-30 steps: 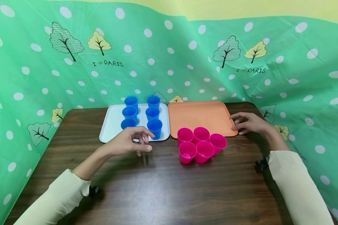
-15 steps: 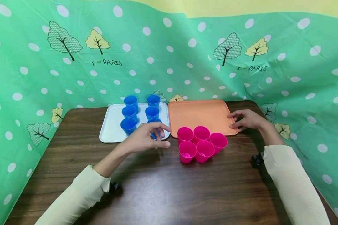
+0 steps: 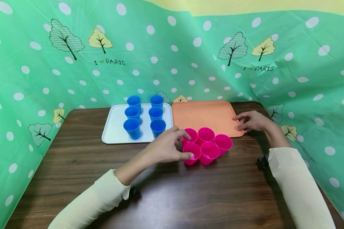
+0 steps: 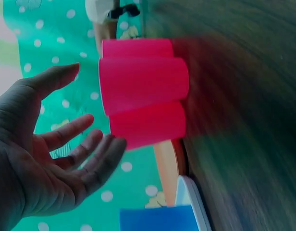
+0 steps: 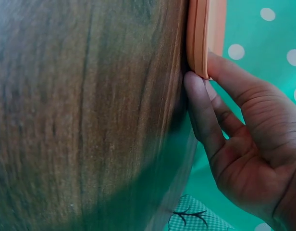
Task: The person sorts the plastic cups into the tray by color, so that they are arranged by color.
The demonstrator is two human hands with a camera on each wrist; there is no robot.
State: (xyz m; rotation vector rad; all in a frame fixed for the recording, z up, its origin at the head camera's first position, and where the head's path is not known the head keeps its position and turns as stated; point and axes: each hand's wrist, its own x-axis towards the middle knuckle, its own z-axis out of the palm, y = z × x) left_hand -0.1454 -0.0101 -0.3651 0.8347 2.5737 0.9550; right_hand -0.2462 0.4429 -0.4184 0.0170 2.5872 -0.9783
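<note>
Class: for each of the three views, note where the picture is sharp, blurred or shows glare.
Head view: sharp, with soft glare on the wooden table. Left wrist view: pink cups fairly sharp, table smeared, left hand clear. Right wrist view: table grain blurred, right hand and orange tray edge sharper.

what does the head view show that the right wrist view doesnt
Only the head view shows the left hand open beside the pink cups, plus six blue cups on the white tray. Only the right wrist view shows fingers pressed against the tray's edge from the side. Both show the right hand touching the orange tray on the wooden table.
</note>
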